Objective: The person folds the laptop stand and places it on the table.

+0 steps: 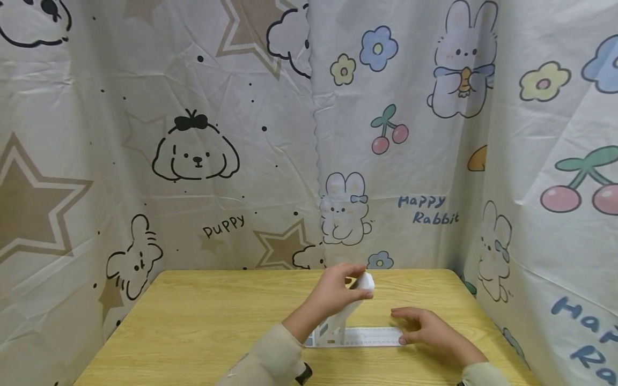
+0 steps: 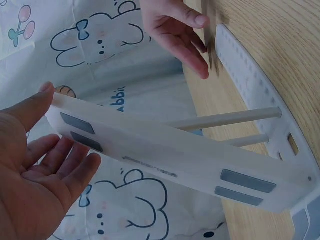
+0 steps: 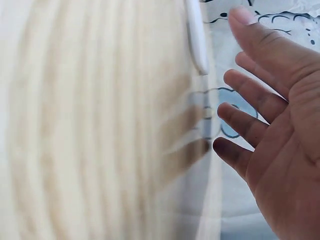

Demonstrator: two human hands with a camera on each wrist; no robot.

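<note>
A white folding stand with grey pads stands on the table. Its base plate (image 1: 372, 336) lies flat, and its upper panel (image 2: 160, 145) is raised at a slant. Two struts (image 2: 225, 120) run between panel and base in the left wrist view. My left hand (image 1: 333, 292) holds the raised end of the panel, thumb on one edge and fingers at the other. My right hand (image 1: 429, 329) is beside the right end of the base, its fingers spread and holding nothing. In the right wrist view, a white edge (image 3: 197, 40) of the stand shows just beyond the right fingertips.
The wooden table (image 1: 203, 316) reaches to a printed curtain (image 1: 270, 161) at the back. More of this cloth hangs along the left and right sides, close to the table's edges.
</note>
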